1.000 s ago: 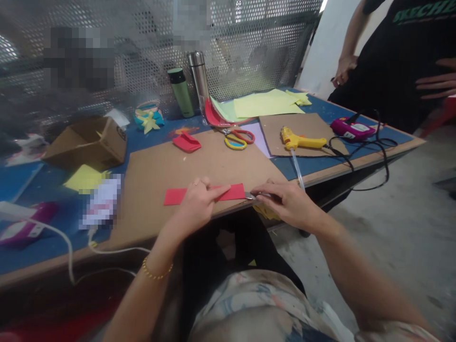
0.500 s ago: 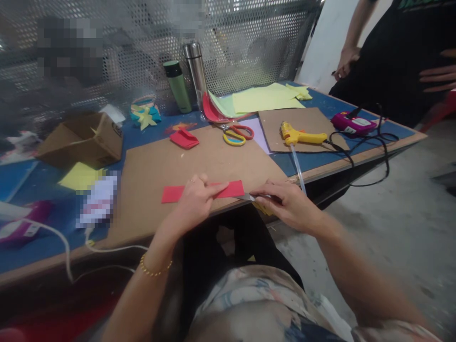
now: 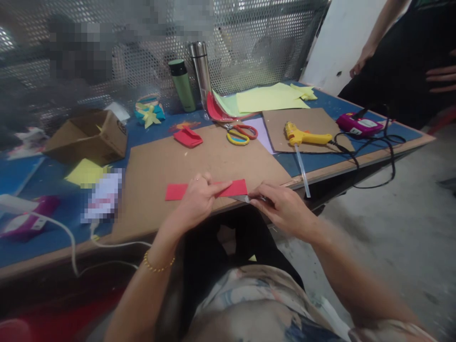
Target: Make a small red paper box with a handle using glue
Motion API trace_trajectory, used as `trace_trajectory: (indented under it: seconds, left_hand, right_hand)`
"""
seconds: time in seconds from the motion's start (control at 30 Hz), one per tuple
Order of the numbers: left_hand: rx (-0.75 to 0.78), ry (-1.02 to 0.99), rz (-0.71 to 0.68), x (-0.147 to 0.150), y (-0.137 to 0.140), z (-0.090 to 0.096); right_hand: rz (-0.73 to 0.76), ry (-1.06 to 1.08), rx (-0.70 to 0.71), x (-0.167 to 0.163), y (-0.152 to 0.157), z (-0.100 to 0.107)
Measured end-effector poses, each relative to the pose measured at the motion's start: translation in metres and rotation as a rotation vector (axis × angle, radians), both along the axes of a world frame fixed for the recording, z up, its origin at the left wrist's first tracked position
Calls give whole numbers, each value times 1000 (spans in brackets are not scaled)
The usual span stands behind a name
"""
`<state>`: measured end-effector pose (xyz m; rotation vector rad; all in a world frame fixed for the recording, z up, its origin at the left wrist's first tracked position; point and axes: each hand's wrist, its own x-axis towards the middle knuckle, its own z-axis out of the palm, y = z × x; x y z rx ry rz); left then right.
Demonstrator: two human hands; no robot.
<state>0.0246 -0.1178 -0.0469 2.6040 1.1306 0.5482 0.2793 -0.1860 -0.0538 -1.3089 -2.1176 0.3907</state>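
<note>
A red paper strip (image 3: 174, 192), which looks folded, lies along the near edge of a brown cardboard sheet (image 3: 146, 190). My left hand (image 3: 201, 194) holds the strip down, index finger stretched along it and the other fingers curled. At the strip's right end, my right hand (image 3: 281, 204) is closed around a knife (image 3: 243, 198). Its thin metal blade points left at the strip's lower edge; most of the handle is hidden in my fingers. Farther back on the cardboard lie a folded red paper piece (image 3: 188, 137) and scissors (image 3: 239, 135) with red and yellow handles.
On the right, a yellow glue gun (image 3: 306, 137) rests on smaller cardboard (image 3: 278, 123), its cord beside a purple device (image 3: 359, 125). A green bottle (image 3: 183, 88) and steel flask (image 3: 200, 66) stand behind. A cardboard box (image 3: 89, 137) is left. Another person's hand (image 3: 361, 61) shows at right.
The view has shifted slightly, so things on the table appear a little farther right. My right hand and the knife have moved slightly left along the strip; my left hand stays on it.
</note>
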Motion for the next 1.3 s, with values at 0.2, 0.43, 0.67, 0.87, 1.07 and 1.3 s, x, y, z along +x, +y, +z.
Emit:
trace_trajectory:
  seconds: [0.2,0.43,0.67,0.87,1.07,1.3]
  left_hand:
    - [-55,26,28,0,-4,14]
    - [149,80,65,-41,-28,20]
    - [335,104,80,-47,-52,0]
    - [389,82,105,-38,-56,0]
    - [266,77,99,-37,-37,6]
    - [112,28,121,-34,-22,3]
  right_hand:
    - [-49,-11,106,-13,-2,-7]
    - [-105,-16,198,-16,-7,-14]
    - [16,-8,201,-11,-12,-12]
    - [16,55,250,-13,-5,-12]
    - [34,109,207,-16,-3,-10]
    - [109,148,196,-6,-2,-9]
